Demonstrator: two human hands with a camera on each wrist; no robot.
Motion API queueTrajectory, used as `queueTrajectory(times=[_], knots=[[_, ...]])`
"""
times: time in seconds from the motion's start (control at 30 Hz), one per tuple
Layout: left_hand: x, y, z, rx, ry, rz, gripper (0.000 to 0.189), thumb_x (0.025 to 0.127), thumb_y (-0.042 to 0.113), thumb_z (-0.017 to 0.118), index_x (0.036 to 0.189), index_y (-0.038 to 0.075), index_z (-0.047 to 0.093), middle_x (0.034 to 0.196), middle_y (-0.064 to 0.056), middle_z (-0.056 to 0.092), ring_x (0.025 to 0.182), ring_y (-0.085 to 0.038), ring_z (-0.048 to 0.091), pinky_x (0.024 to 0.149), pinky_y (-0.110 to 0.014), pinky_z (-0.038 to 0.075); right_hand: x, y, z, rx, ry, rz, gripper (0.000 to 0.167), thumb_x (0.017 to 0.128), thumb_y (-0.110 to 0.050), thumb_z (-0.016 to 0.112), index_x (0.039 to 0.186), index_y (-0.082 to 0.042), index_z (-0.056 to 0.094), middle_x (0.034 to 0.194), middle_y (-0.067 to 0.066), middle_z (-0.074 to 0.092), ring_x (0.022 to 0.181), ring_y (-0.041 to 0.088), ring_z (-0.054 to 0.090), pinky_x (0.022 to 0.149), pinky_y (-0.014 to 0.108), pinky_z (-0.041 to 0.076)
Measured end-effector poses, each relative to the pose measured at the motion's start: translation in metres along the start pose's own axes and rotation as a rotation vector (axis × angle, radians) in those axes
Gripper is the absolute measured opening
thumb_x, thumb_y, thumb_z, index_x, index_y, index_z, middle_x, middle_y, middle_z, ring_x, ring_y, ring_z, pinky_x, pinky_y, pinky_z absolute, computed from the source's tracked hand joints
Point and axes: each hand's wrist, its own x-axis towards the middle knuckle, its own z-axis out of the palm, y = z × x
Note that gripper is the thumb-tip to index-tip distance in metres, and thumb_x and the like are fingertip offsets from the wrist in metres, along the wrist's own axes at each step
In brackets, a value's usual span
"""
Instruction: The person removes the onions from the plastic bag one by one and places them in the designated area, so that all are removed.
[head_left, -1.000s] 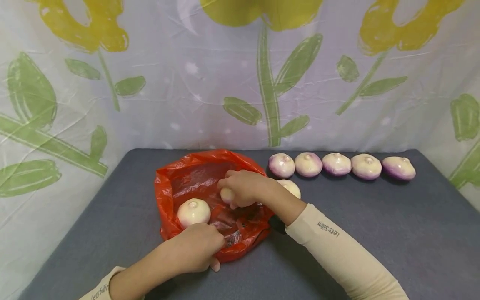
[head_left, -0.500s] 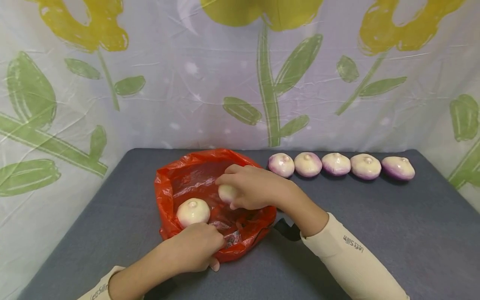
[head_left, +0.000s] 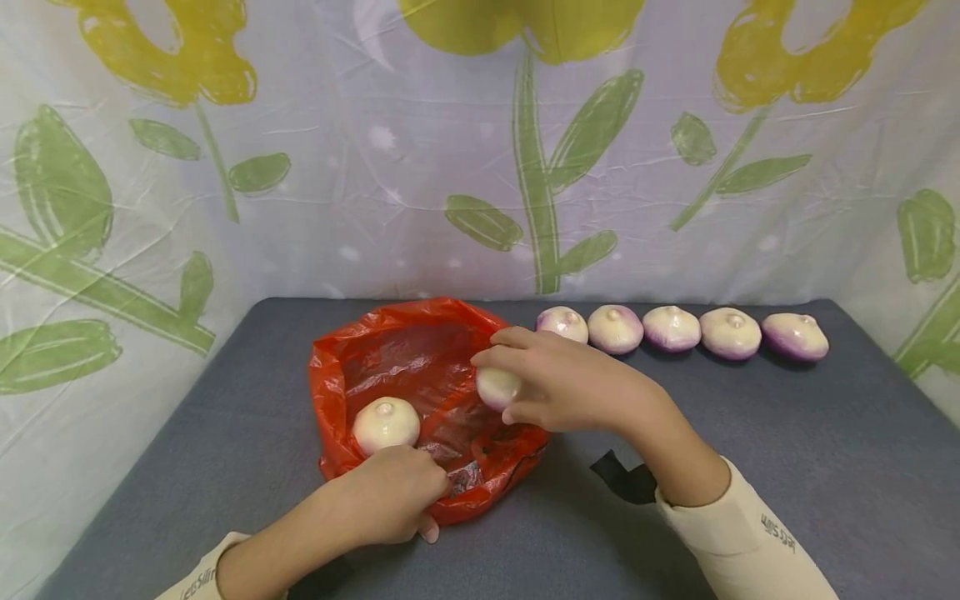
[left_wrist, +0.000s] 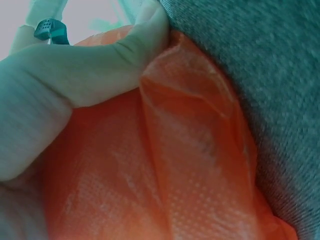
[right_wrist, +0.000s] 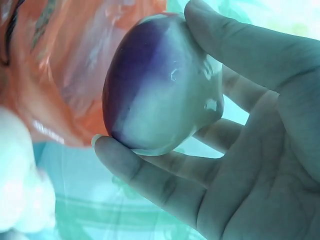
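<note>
A red plastic bag (head_left: 330,392) lies wide-mouthed on the table, left of centre. My left hand (head_left: 393,496) holds its near rim; in the left wrist view the thumb (left_wrist: 100,70) presses on the film. Inside, at the left, sits a white turnip (head_left: 386,425) with its nub up. My right hand (head_left: 566,379) grips another turnip (head_left: 495,387) at the bag's right rim. The right wrist view shows that turnip (right_wrist: 160,90), half purple and half white, between the thumb (right_wrist: 240,45) and the fingers.
Several turnips (head_left: 671,327) stand in a row at the table's back right, the leftmost partly behind my right hand. A black strap (head_left: 626,479) hangs under my right wrist. A flower-printed curtain (head_left: 375,208) rises behind the table's back edge.
My right hand, with its turnip, has moved right, from inside the bag to its right rim. It now hides the spot where another turnip showed earlier. The left hand has stayed in place.
</note>
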Motion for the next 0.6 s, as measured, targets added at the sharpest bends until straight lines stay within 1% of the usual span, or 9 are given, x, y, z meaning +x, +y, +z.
queueTrajectory(times=[0.07, 0.17, 0.2, 0.27, 0.3, 0.4, 0.43, 0.53, 0.6], knots=[[0.0, 0.0, 0.0, -0.005, -0.001, 0.002, 0.028, 0.069, 0.036, 0.09, 0.081, 0.017, 0.073, 0.065, 0.009, 0.057, 0.059, -0.007, 0.047, 0.06, -0.029, 0.046, -0.008, 0.002, -0.002, -0.008, 0.02, -0.001, 0.05, 0.082, -0.013, 0.082, 0.128, -0.011, 0.063, 0.124, 0.002, 0.058, 0.103, 0.016, 0.059, 0.092, 0.036, 0.048], [0.0, 0.0, 0.0, -0.019, 0.0, 0.001, 0.028, 0.069, 0.035, 0.09, 0.081, 0.017, 0.072, 0.066, 0.009, 0.057, 0.06, -0.007, 0.047, 0.06, -0.03, 0.047, -0.019, 0.004, -0.005, -0.012, 0.04, 0.022, 0.049, 0.082, -0.013, 0.081, 0.127, -0.013, 0.063, 0.124, 0.0, 0.058, 0.105, 0.014, 0.057, 0.092, 0.036, 0.047], [0.0, -0.001, 0.0, -0.024, -0.001, 0.001, 0.028, 0.069, 0.035, 0.09, 0.081, 0.017, 0.072, 0.066, 0.009, 0.057, 0.06, -0.007, 0.047, 0.061, -0.03, 0.047, -0.023, 0.005, -0.006, -0.008, 0.047, 0.028, 0.048, 0.082, -0.012, 0.081, 0.126, -0.014, 0.064, 0.123, 0.0, 0.058, 0.103, 0.014, 0.058, 0.091, 0.036, 0.048], [-0.001, -0.001, 0.0, -0.031, 0.001, -0.003, 0.028, 0.069, 0.035, 0.09, 0.082, 0.017, 0.073, 0.067, 0.009, 0.057, 0.061, -0.007, 0.047, 0.061, -0.03, 0.047, -0.03, 0.007, -0.008, 0.004, 0.058, 0.044, 0.049, 0.082, -0.011, 0.081, 0.127, -0.014, 0.063, 0.127, 0.0, 0.058, 0.104, 0.012, 0.058, 0.092, 0.037, 0.047], [-0.001, -0.001, 0.0, -0.035, 0.0, -0.005, 0.028, 0.069, 0.035, 0.09, 0.082, 0.017, 0.072, 0.067, 0.008, 0.057, 0.061, -0.007, 0.047, 0.061, -0.03, 0.047, -0.034, 0.008, -0.01, 0.011, 0.065, 0.053, 0.049, 0.082, -0.01, 0.081, 0.128, -0.015, 0.063, 0.129, 0.0, 0.058, 0.107, 0.012, 0.057, 0.094, 0.038, 0.046], [-0.001, -0.001, -0.001, -0.04, -0.008, -0.004, 0.028, 0.07, 0.035, 0.089, 0.083, 0.017, 0.073, 0.067, 0.008, 0.057, 0.061, -0.007, 0.047, 0.062, -0.029, 0.048, -0.046, 0.013, -0.014, 0.015, 0.082, 0.075, 0.05, 0.082, -0.012, 0.081, 0.128, -0.017, 0.064, 0.13, -0.003, 0.057, 0.108, 0.01, 0.056, 0.094, 0.037, 0.046], [-0.001, -0.001, -0.001, -0.041, -0.009, -0.003, 0.028, 0.07, 0.035, 0.089, 0.084, 0.017, 0.073, 0.068, 0.008, 0.058, 0.061, -0.007, 0.047, 0.062, -0.029, 0.048, -0.05, 0.015, -0.015, 0.007, 0.088, 0.086, 0.052, 0.082, -0.014, 0.082, 0.129, -0.017, 0.063, 0.13, -0.004, 0.057, 0.111, 0.01, 0.055, 0.095, 0.038, 0.045], [0.0, -0.001, -0.001, -0.041, -0.012, 0.0, 0.028, 0.07, 0.035, 0.089, 0.084, 0.017, 0.074, 0.068, 0.008, 0.059, 0.061, -0.007, 0.048, 0.062, -0.029, 0.048, -0.06, 0.021, -0.02, -0.018, 0.101, 0.118, 0.055, 0.082, -0.016, 0.082, 0.133, -0.02, 0.062, 0.124, -0.008, 0.057, 0.11, 0.009, 0.052, 0.094, 0.037, 0.044], [-0.001, -0.002, 0.0, -0.044, -0.009, 0.0, 0.028, 0.07, 0.035, 0.089, 0.085, 0.017, 0.074, 0.069, 0.008, 0.059, 0.062, -0.007, 0.048, 0.063, -0.029, 0.048, -0.065, 0.025, -0.024, -0.029, 0.111, 0.136, 0.056, 0.082, -0.015, 0.082, 0.133, -0.019, 0.062, 0.122, -0.008, 0.058, 0.109, 0.01, 0.052, 0.093, 0.038, 0.045]])
